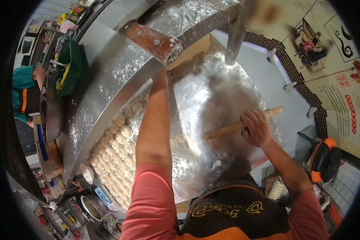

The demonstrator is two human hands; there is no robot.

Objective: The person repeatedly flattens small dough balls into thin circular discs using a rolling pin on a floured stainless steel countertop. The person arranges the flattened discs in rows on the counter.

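My right hand is closed around a slim wooden rolling pin, which lies slantwise over the floured metal worktop. Stretched forward, my left forearm passes beneath the edge of a raised metal shelf. That shelf and a brown, riveted wooden piece jutting over its edge hide my left hand, so its fingers do not show. Many small pale dough pieces are packed in rows left of my left arm. A patch of loose flour lies between my arms.
The flour-dusted raised shelf curves along the left, with a metal post at its far right. A green bin stands on the left near another person's arm. An orange and black stool is at the right.
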